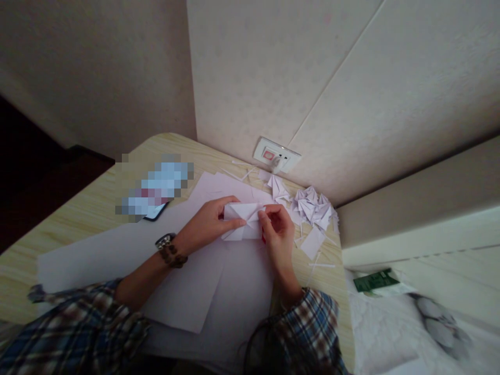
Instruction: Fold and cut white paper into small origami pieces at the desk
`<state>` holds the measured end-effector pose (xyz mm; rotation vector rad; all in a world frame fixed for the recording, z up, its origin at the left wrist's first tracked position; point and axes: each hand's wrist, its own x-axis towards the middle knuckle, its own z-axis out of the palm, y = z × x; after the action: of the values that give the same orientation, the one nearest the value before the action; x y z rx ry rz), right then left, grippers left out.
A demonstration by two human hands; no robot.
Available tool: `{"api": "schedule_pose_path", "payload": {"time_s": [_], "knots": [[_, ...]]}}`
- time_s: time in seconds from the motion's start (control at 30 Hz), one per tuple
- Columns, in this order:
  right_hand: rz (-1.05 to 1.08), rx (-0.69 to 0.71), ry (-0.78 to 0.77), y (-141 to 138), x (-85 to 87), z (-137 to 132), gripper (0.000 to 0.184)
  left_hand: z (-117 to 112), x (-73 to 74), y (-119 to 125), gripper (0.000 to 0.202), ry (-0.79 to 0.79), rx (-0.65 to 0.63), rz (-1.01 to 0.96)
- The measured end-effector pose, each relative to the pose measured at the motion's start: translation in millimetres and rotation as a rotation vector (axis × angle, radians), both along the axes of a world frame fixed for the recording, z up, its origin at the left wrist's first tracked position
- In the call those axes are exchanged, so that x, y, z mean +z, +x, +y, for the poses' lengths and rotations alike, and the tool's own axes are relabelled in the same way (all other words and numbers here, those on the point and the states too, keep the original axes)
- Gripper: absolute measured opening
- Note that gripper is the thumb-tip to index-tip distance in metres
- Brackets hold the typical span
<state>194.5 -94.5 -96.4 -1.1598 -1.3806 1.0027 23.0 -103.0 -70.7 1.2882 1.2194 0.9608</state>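
Note:
Between my two hands is a small folded piece of white paper (pixel 238 212), with diagonal creases meeting near its middle. My left hand (pixel 213 219) grips its left end, the thumb lying on top and the fingers behind. At the right end my right hand (pixel 277 226) pinches the paper between thumb and curled fingers. Large white sheets (pixel 187 291) lie beneath both hands on the wooden table. To the right of my right hand stands a cluster of pointed folded paper pieces (pixel 310 205), and a small white paper rectangle (pixel 312 242) lies just below it.
A phone (pixel 156 190), partly blurred out, rests on the table (pixel 89 203) at the left. Thin paper strips (pixel 322 265) lie near the right edge. Behind the table, the wall carries a socket (pixel 276 154) with a plug. A green packet (pixel 375 281) is beyond the table at right.

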Motion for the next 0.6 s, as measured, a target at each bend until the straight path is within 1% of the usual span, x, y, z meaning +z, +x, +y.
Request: {"api": "schedule_pose_path", "payload": {"time_s": [0.17,0.33,0.47,0.6], "knots": [[0.001,-0.008,0.017,-0.7,0.0,-0.1,0.016,0.8,-4.7,-0.1,0.019,-0.010,-0.011,0.004],[0.004,-0.014,0.050,-2.2,-1.7,-0.2,0.013,-0.7,-2.7,1.9,0.024,-0.023,0.023,0.012],[0.054,-0.002,0.052,-5.0,-0.7,-0.7,0.011,-0.4,-1.0,3.8,0.025,-0.036,0.048,0.004],[0.132,0.009,0.069,-7.5,2.3,-1.1,0.016,0.3,-0.1,4.3,0.026,-0.064,0.051,-0.029]]}}
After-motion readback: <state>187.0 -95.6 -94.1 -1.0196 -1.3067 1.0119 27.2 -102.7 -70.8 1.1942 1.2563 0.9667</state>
